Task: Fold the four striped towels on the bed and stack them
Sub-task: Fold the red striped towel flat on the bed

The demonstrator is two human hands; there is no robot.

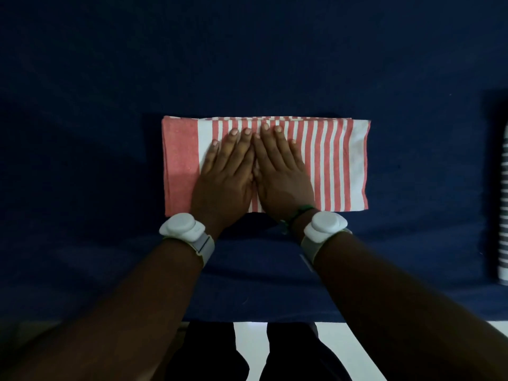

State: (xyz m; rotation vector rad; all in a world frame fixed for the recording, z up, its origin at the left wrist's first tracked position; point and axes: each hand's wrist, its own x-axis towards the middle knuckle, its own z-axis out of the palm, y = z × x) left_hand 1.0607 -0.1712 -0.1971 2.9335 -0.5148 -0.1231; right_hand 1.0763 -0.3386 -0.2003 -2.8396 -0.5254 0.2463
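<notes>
Both hands, left hand [225,171] and right hand [283,171], are pressed flat, fingers straight, on the folded red-and-white striped towel [338,163] on the dark blue bed [247,64]. No writing is legible. A grey-striped towel [503,210] is noted at the right edge.

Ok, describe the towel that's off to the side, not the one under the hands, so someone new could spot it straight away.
Start from the dark blue bed, which fills most of the view. Follow it to the far right edge, where a striped towel is partly cut off by the frame. Its stripes are dark grey and white, unlike the red-and-white towel in the middle.
</notes>
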